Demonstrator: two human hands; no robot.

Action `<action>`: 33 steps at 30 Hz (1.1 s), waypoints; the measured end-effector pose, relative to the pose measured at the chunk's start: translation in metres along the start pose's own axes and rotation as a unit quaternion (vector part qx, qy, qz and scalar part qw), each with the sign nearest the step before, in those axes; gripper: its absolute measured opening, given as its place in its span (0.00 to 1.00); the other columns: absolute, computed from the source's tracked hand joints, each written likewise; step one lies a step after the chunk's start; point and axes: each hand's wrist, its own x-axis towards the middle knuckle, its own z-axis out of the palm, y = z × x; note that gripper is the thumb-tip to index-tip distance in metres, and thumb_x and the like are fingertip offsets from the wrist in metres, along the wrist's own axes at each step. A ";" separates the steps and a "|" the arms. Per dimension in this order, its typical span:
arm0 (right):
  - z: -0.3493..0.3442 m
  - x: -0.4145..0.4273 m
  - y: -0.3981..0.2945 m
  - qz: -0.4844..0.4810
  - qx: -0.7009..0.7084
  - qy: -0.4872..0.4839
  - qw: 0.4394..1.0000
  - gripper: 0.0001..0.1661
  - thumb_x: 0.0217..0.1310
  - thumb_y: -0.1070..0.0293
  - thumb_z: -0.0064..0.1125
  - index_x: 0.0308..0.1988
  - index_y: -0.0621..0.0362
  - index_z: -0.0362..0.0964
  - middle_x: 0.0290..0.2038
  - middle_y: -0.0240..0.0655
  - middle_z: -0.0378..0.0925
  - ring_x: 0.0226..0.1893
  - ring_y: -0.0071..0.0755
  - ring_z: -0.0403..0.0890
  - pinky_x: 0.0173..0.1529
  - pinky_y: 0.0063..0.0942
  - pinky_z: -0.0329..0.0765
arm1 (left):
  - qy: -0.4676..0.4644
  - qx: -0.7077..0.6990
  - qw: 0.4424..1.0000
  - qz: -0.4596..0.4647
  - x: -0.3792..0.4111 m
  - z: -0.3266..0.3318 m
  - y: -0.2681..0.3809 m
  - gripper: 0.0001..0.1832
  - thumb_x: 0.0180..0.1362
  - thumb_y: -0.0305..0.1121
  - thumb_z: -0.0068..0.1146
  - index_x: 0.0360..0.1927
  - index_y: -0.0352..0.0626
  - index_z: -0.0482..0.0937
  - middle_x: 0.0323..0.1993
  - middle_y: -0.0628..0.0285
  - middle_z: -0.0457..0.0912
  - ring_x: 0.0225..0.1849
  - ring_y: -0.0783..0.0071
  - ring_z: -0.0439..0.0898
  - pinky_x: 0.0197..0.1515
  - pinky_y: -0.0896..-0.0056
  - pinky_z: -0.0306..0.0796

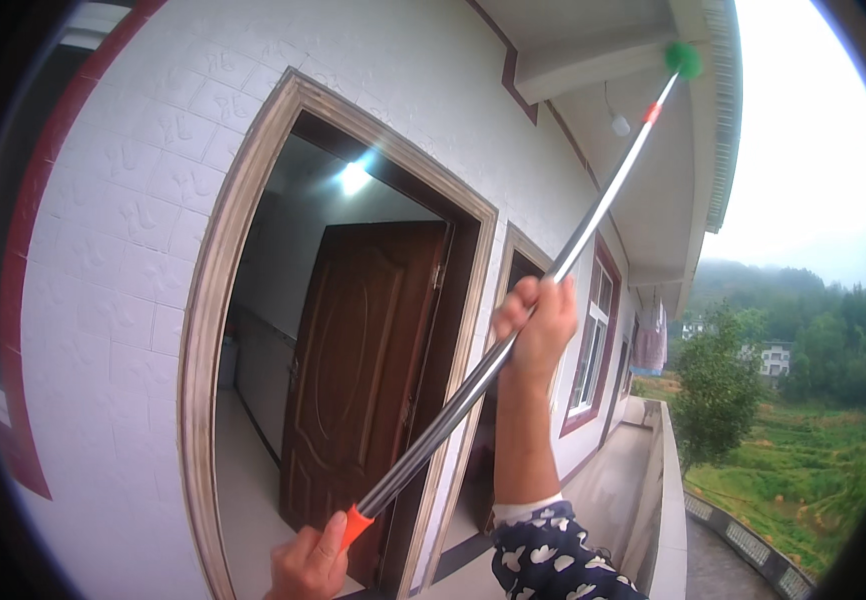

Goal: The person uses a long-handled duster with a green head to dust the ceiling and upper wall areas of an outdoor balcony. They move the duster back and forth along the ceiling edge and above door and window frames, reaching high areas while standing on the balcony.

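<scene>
A long metal telescopic pole (pixel 604 202) runs diagonally up to the right, tilted away from me. My left hand (pixel 310 561) grips its orange handle end (pixel 356 525) low in the view. Higher up, my right hand (pixel 540 319) is wrapped around the metal shaft, slightly blurred. At the far tip a round green brush head (pixel 683 61) is up by the concrete beam (pixel 598 66) under the eave; whether it touches is unclear. An orange collar (pixel 653 113) sits just below the brush.
A light bulb (pixel 619 124) hangs from the ceiling near the pole. The brown wooden door (pixel 365 360) stands ajar in its frame (pixel 204 360). Further along are a window (pixel 594 337) and hanging laundry (pixel 650 337). The balcony parapet (pixel 669 480) runs along the right.
</scene>
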 end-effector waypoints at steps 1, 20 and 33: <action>0.009 0.013 -0.012 -0.027 0.031 -0.025 0.999 0.04 0.67 0.73 0.36 0.35 0.53 0.55 0.22 0.29 0.61 0.13 0.16 0.61 0.11 0.18 0.61 | 0.013 0.013 1.000 0.021 0.012 -0.003 -0.002 0.29 0.52 0.21 0.58 0.60 0.36 0.69 0.26 0.53 0.73 0.20 0.57 0.72 0.22 0.61 0.68; -0.006 -0.067 0.007 0.077 -0.096 -0.135 0.983 0.26 0.67 0.75 0.36 0.63 0.60 0.45 0.23 0.31 0.63 0.12 0.18 0.64 0.14 0.20 0.67 | 0.019 -0.150 0.982 -0.108 -0.110 0.059 0.033 0.27 0.57 0.28 0.57 0.60 0.34 0.66 0.47 0.42 0.78 0.43 0.44 0.80 0.41 0.56 0.76; 0.104 -0.069 0.014 0.004 0.079 -0.129 0.989 0.16 0.69 0.71 0.35 0.55 0.57 0.55 0.22 0.29 0.59 0.13 0.17 0.60 0.13 0.18 0.63 | 0.086 0.079 0.989 -0.093 -0.074 -0.027 -0.033 0.26 0.56 0.25 0.57 0.60 0.35 0.68 0.39 0.46 0.79 0.34 0.48 0.79 0.35 0.55 0.74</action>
